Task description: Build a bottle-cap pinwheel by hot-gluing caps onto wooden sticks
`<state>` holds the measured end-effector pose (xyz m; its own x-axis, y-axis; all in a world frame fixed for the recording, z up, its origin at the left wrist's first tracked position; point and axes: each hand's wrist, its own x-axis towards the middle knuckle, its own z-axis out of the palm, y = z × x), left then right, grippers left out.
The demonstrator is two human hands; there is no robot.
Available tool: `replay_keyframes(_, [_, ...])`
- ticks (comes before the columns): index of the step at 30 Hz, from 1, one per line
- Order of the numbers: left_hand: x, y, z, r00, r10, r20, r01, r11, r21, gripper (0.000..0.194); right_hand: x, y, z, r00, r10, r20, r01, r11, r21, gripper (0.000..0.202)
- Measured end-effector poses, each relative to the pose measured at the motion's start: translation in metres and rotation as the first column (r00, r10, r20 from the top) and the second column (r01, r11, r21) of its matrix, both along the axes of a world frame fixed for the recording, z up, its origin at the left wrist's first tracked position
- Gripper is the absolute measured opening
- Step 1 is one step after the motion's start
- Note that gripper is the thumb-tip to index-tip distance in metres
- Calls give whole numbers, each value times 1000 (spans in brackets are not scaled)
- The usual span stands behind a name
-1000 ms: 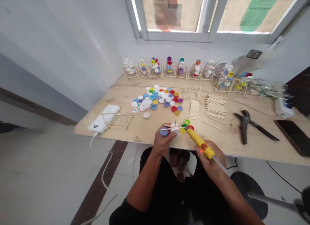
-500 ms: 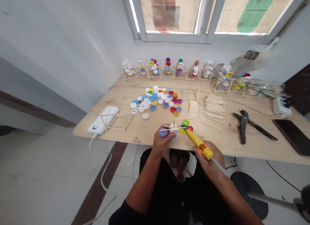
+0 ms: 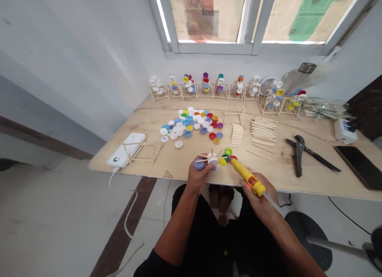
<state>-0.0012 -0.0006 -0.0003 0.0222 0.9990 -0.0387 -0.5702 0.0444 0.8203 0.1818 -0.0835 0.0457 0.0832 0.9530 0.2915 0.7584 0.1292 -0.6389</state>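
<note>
Cap-and-stick pinwheel (image 3: pixel 212 160) at the near edge of the plywood table (image 3: pixel 185 165), pinched in left hand (image 3: pixel 197 176), fingers curled closed around its hub. Just right of the pinwheel, yellow glue gun (image 3: pixel 247 176) clasped in right hand (image 3: pixel 260 197), nozzle touching the caps. Beyond the pinwheel, loose bottle caps (image 3: pixel 191 123); further right, stick piles (image 3: pixel 262 129) and pliers (image 3: pixel 300 153).

Bare wood between stick frame (image 3: pixel 142 151) and caps (image 3: pixel 191 123); pliers (image 3: pixel 301 153) block right.
</note>
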Motion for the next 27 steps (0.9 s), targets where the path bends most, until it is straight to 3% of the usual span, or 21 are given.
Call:
replay_keyframes(4, [0, 0, 2, 1000, 17, 4, -17, 1000, -23, 34, 5, -2, 10, 992, 32, -122, -38, 998, -46, 23])
replay_keyframes(7, [0, 0, 3, 1000, 12, -1, -12, 999, -36, 36, 10, -1, 18, 979, 132, -152, -140, 989, -41, 14])
replay_keyframes(17, [0, -1, 4, 1000, -8, -24, 6, 999, -50, 38, 5, 6, 17, 949, 307, 73, -314, 943, 110, 12])
replay_keyframes(23, [0, 0, 1, 1000, -3, 4, 3, 998, -60, 37, 29, 2, 40, 985, 171, -7, -166, 967, 192, 17])
replay_keyframes(27, [0, 0, 2, 1000, -12, 14, 12, 999, -50, 35, 72, -1, 48, 980, 85, 181, -144, 928, 344, 21])
